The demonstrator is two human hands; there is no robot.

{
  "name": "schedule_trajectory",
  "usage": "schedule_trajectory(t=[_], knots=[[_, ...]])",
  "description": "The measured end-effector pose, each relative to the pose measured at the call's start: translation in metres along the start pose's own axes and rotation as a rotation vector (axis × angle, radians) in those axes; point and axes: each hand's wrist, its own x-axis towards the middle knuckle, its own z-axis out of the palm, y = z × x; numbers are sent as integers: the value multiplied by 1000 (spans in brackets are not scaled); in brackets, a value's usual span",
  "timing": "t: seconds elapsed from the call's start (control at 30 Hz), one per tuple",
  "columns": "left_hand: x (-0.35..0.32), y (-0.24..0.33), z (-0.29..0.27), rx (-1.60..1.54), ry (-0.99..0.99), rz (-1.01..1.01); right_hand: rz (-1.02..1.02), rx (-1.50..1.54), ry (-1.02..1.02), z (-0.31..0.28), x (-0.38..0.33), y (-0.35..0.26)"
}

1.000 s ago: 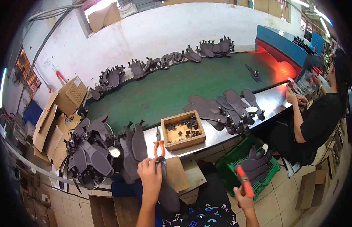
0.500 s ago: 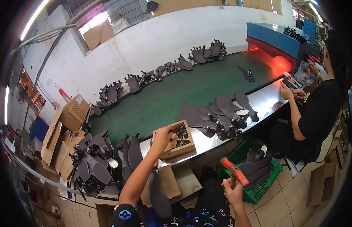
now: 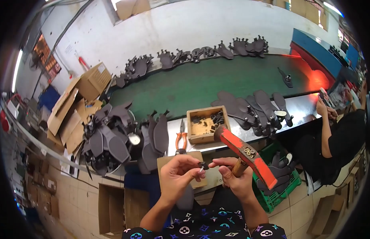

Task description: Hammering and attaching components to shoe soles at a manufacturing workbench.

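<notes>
My left hand (image 3: 177, 177) is closed in front of my chest, pinching a small black heel tip (image 3: 203, 164) with a pale pin sticking from it. Close by on the right, my right hand (image 3: 240, 185) grips the wooden handle of a hammer (image 3: 254, 157). Its worn red head slants across above that hand, and its fingers point toward the heel tip, almost touching it. Beyond both hands, a wooden box (image 3: 201, 140) of small black pieces stands on the metal bench edge. Pliers with orange handles (image 3: 181, 139) lie to its left.
A green conveyor belt (image 3: 185, 85) runs behind the bench. Dark grey heeled shoe soles (image 3: 109, 145) are heaped at left, with more soles (image 3: 228, 104) along the bench. A green crate (image 3: 268, 203) stands at right, near a co-worker (image 3: 332, 135). An open carton (image 3: 113, 207) sits below.
My left hand has come out of the wooden box and back toward me with the heel tip. My right hand has risen toward it with the hammer. The view has shifted.
</notes>
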Motion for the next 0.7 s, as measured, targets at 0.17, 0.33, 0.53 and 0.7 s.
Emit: schedule_trajectory(t=[0.17, 0.33, 0.53, 0.7], knots=[[-23, 18, -23, 509, -74, 302, -44, -13, -161, 29, -4, 1], [-36, 25, -30, 698, 34, 447, 100, -9, -182, 42, -7, 10], [-14, 7, -62, 903, 25, 221, 131, -54, -138, 38, 10, 30], [12, -98, -122, 1184, 200, 280, 132, -420, -225, 29, 50, 68]])
